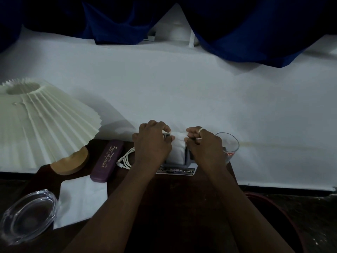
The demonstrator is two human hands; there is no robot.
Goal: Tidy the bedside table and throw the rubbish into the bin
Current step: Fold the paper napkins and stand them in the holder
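On the dark wooden bedside table (175,190), my left hand (152,143) and my right hand (204,145) both pinch the top of a white tissue (177,143) that sticks out of a grey holder (176,163) at the table's back edge. The holder stands on a printed card (182,171) marked OPEL. To its left lie a coiled white cable (125,158) and a purple spectacle case (107,160). A folded white napkin (82,199) lies near the front left. A clear drinking glass (228,146) stands just right of my right hand.
A pleated cream lamp shade (42,123) on a wooden base (73,164) fills the left. A clear glass ashtray (27,216) sits at the front left corner. A red-rimmed bin (284,214) stands at the lower right. Behind the table is a white-sheeted bed (182,88) with blue cloth.
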